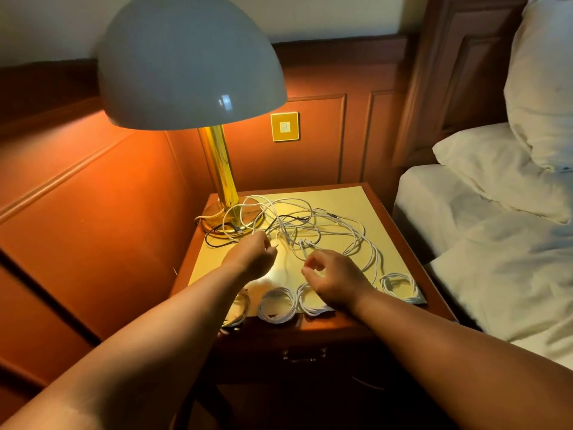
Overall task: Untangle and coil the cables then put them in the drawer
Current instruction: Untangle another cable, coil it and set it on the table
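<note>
Far left, wood wall panelling. Lamp with white dome shade and brass stem stands on the bench's back-left corner, lit. A black cable loops by the lamp base. Your left hand is over the bench just in front of the base, fingers curled together at the near edge of the tangle; looks like they pinch a white strand, but I can't tell for sure. The tangled white cables sprawl across the bench's middle and back, partly over the lamp base. Along the front edge, coiled cables lie in a row, one partly under your left forearm, and another coil sits at the front-right corner. Your right hand hovers above the row, fingers bent, thumb and forefinger pinching a white strand from the tangle. Drawer below the bench top is closed. Wall switch behind. Bed with white pillows at right.
</note>
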Demonstrator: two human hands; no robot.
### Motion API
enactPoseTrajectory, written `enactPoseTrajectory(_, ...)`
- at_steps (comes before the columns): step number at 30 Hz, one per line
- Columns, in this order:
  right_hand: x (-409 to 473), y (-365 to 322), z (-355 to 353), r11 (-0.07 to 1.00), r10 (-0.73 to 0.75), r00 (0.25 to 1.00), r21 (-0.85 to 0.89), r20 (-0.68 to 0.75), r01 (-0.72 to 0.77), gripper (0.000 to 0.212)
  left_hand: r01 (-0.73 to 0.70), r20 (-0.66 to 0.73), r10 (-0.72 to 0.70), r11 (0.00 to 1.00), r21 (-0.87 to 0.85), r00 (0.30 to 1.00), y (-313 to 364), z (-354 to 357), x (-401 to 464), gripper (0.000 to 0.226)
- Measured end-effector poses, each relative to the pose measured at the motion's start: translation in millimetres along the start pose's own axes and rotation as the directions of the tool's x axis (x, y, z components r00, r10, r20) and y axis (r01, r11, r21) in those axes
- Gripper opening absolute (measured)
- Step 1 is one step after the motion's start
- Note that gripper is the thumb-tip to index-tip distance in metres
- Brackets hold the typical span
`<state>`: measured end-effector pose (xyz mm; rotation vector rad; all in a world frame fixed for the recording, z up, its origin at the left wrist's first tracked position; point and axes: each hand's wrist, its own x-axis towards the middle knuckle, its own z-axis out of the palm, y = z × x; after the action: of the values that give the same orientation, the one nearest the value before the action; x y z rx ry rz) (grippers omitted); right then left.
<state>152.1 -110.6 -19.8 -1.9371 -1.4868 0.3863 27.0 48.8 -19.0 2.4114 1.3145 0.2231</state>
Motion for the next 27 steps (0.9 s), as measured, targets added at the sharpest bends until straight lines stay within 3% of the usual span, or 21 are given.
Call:
enactPoseTrajectory(3, 9.9, -13.3, -6.5, 0.936, 0.230, 0.973, 0.281, -0.028, -0.213, 0.021, 0.035, -0.053, -0.067, 0.882, -0.471, 0.996, 21.6, -13.7, -13.7, 0.016)
enactPoseTrajectory(5, 20.9, -22.4, -12.0, 0.795, 0.385, 0.921, 0.484, 0.063, -0.366, 0.029, 0.067, -0.006, -0.091, 0.773, -0.631, 0.996, 33.5, -22.0, -27.3, 0.011)
enactPoseTrajectory(8, 37.8, -33.3, -19.7, 0.520, 0.490, 0.802, 0.624, 0.341, -0.583, 0.048, -0.011, 0.032, 0.043, 0.743, -0.669, 0.999, 45.6, -28.1, -41.8, 0.006)
enactPoseTrajectory(10, 47.6, -38.1, -21.9, 0.459, 0.478, 0.749, 0.596, 0.460, -0.659, 0.055, -0.130, 0.017, 0.174, 0.794, -0.594, 0.985, 49.0, -29.8, -45.6, 0.009)
enactPoseTrajectory(13, 59.4, -40.8, -27.9, 0.518, 0.498, 0.750, 0.545, 0.435, -0.660, 0.031, -0.216, -0.004, 0.250, 0.832, -0.510, 0.968, 46.4, -27.3, -40.5, 0.009)
enactPoseTrajectory(15, 64.5, -37.6, -30.0, 0.596, 0.542, 0.772, 0.495, 0.333, -0.632, 0.024, -0.232, -0.128, 0.193, 0.820, -0.524, 0.973, 41.3, -23.2, -31.6, 0.004)
enactPoseTrajectory(17, 65.9, -29.3, -28.7, 0.741, 0.529, 0.826, 0.368, 0.195, -0.561, 0.024, -0.249, -0.241, 0.161, 0.883, -0.398, 0.957, 36.2, -16.3, -18.4, 0.008)
enactPoseTrajectory(20, 63.5, -14.8, -24.7, 0.913, 0.361, 0.932, 0.192, 0.028, -0.360, 0.024, -0.219, -0.141, 0.185, 0.931, -0.291, 0.973, 38.6, -1.1, -2.1, 0.034)
enactPoseTrajectory(24, 54.5, -15.6, -29.9, 0.949, 0.195, 0.978, 0.267, -0.068, -0.171, 0.023, -0.138, -0.162, 0.099, 0.956, -0.257, 0.982, 42.5, 21.0, 25.3, 0.008)
enactPoseTrajectory(27, 43.1, -24.2, -38.9, 0.845, 0.142, 0.989, 0.524, -0.036, -0.102, 0.029, -0.096, -0.177, 0.054, 0.967, -0.236, 0.983, 46.6, 32.1, 39.6, 0.019)
